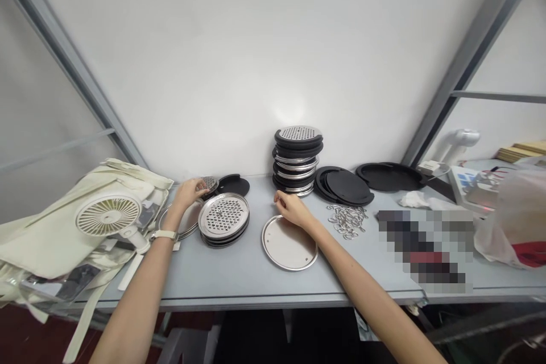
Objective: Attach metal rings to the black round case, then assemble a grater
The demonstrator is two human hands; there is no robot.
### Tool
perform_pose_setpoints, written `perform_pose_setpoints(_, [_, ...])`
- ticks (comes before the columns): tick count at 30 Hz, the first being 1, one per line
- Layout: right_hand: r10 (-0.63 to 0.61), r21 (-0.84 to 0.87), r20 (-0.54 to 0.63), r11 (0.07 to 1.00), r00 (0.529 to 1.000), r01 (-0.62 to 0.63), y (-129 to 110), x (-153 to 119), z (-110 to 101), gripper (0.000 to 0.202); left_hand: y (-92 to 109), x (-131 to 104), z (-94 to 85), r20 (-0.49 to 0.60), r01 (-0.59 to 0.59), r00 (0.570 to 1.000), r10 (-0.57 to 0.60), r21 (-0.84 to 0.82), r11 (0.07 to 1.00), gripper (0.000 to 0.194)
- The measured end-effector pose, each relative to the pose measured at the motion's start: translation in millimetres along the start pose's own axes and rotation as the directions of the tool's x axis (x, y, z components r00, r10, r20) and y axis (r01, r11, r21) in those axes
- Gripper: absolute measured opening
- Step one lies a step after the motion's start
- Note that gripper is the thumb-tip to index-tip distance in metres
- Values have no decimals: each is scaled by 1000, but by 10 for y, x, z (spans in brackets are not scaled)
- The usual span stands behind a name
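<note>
My left hand (190,193) reaches to the back left of the table, its fingers closed at the edge of a small-holed metal grater disc (210,183). Just in front lies a stack of round grater discs (224,216) with larger holes on top. Partly under my left wrist is a plain metal-rimmed disc (190,220). My right hand (294,209) hovers over the far edge of a round, shallow metal tray (290,245), fingers curled together; whatever they may hold is hidden. A black round holder (234,185) lies behind the grater stack.
A tall stack of black and metal discs (297,162) stands against the wall. Right of it lie black round plates (343,185), a pile of metal rings or clips (347,220) and a black tray (390,176). A white fan (108,215) rests on a cream bag (46,222).
</note>
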State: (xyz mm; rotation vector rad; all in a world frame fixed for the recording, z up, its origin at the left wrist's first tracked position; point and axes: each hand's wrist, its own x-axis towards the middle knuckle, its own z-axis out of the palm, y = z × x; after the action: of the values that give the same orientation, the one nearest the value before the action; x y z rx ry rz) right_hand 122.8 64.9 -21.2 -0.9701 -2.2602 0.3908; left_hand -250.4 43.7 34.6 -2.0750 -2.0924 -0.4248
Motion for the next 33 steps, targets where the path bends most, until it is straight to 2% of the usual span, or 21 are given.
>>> perform_pose_setpoints(9, [1,-6,10,1000,1000,-1,-1,-2,0,16,19,78,-149,-79,-52,995,58,77,996,25])
perform_pose_setpoints(14, [12,-5,17,1000,1000,-12,-7,-8,-6,16,25,97,-122,-86,-88,992,96,92,992,19])
perform_pose_setpoints(19, [21,-6,21,1000,1000,-21,-12,-9,-9,17,57,88,-73,-145,-64,986,81,117,991,14])
perform_pose_setpoints(25, [17,-1,26,1000,1000,-17,-7,-11,-6,16,100,37,-101,-217,-73,970,112,179,981,13])
perform_pose_setpoints(28, [19,3,29,1000,999,-19,1,-9,1,16,70,0,-124,-254,-112,952,168,223,968,16])
perform_pose_setpoints(31, [19,9,28,1000,999,-19,4,-8,6,17,42,-21,-149,-244,-178,936,254,296,938,14])
perform_pose_setpoints(33, [18,12,27,1000,999,-19,4,-9,7,17,44,-26,-172,-240,-190,932,272,314,930,16])
